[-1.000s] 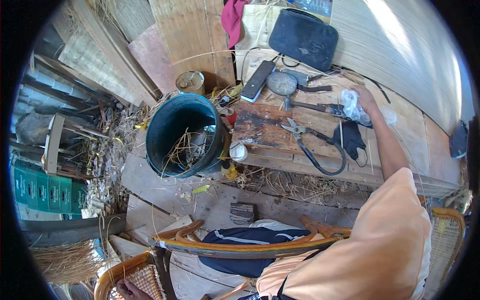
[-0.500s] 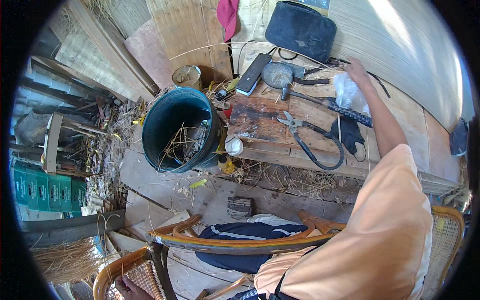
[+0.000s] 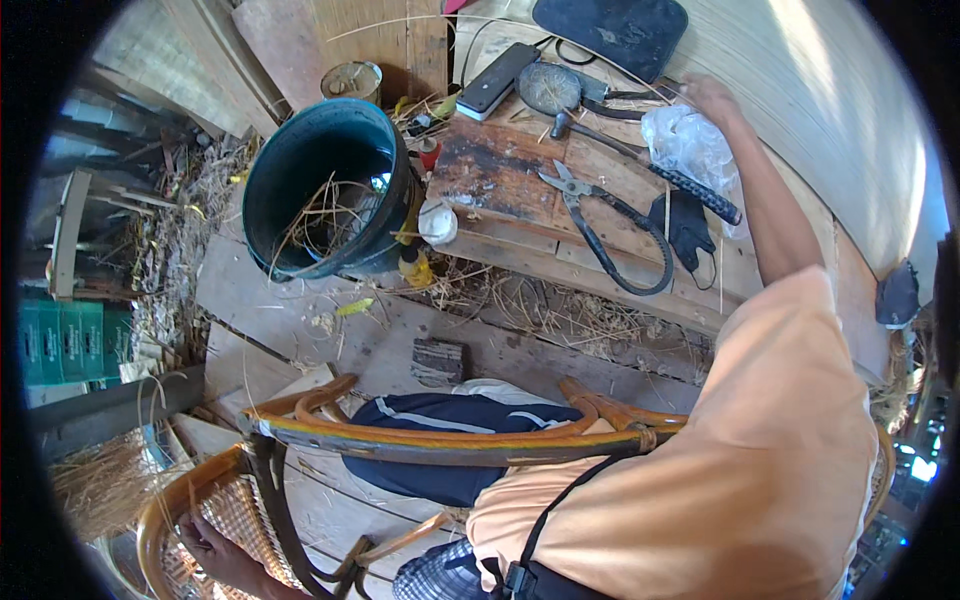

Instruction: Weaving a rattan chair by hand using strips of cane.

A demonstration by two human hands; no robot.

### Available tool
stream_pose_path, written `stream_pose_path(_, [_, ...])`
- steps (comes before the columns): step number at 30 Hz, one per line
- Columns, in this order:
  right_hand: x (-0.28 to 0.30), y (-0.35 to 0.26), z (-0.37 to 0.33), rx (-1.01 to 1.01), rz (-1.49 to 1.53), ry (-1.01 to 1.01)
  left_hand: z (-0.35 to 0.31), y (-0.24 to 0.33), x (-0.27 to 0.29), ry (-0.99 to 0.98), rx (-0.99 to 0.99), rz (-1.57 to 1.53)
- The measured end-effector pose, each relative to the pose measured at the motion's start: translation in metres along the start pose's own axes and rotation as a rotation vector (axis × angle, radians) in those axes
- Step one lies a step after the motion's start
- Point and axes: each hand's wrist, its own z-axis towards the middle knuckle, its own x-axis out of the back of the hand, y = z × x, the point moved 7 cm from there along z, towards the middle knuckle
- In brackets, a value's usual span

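Observation:
My left hand (image 3: 222,556) is at the woven cane panel (image 3: 262,520) of a rattan chair at the lower left. Its fingers are pinched together on a thin cane strand rising beside the chair's rim. My right hand (image 3: 710,100) reaches far across the wooden bench, its fingers curled beside a clear plastic bag (image 3: 680,140) and below a black zip case (image 3: 612,35); whatever lies in them is hidden. Nearby are a hammer with a patterned grip (image 3: 700,190), pruning shears (image 3: 610,225), a black cloth mask (image 3: 684,230) and a round dish (image 3: 550,90).
A dark teal bucket (image 3: 262,170) with loose cane strips stands left of the bench (image 3: 500,235). By it are a white cup (image 3: 437,222), a yellow bottle (image 3: 415,268) and a rusty can (image 3: 350,82). A curved rattan rail (image 3: 480,447) crosses before my body; a wood block (image 3: 438,362) lies beyond.
The view has shifted, so the bench and bucket sit higher and further left. My right hand stays near the plastic bag and black case. My left hand remains at the cane panel, more of it showing.

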Motion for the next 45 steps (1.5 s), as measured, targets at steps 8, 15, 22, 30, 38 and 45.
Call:
stream_pose_path(8, [0.021,-0.126,-0.159,-0.497,0.812,-0.564,-0.06,0.027,0.004,0.081,0.025,-0.24])
stream_pose_path(15, [0.005,-0.103,-0.14,-0.411,0.468,-0.194,-0.138,-0.019,-0.035,-0.168,0.437,-0.361])
stream_pose_path(22, [-0.012,-0.118,-0.095,0.022,0.168,0.024,-0.227,-0.066,-0.071,-0.271,0.722,-0.779])
stream_pose_path(30, [-0.012,-0.082,-0.079,0.031,-0.233,0.129,-0.214,-0.068,-0.052,-0.013,0.549,-0.448])
stream_pose_path(38, [0.051,0.035,-0.064,-0.272,0.355,0.705,-0.071,0.019,0.028,0.409,0.022,-0.475])
stream_pose_path(45, [0.151,-0.112,-0.079,-0.036,0.921,0.726,-0.027,0.035,0.028,0.36,-0.088,-0.145])
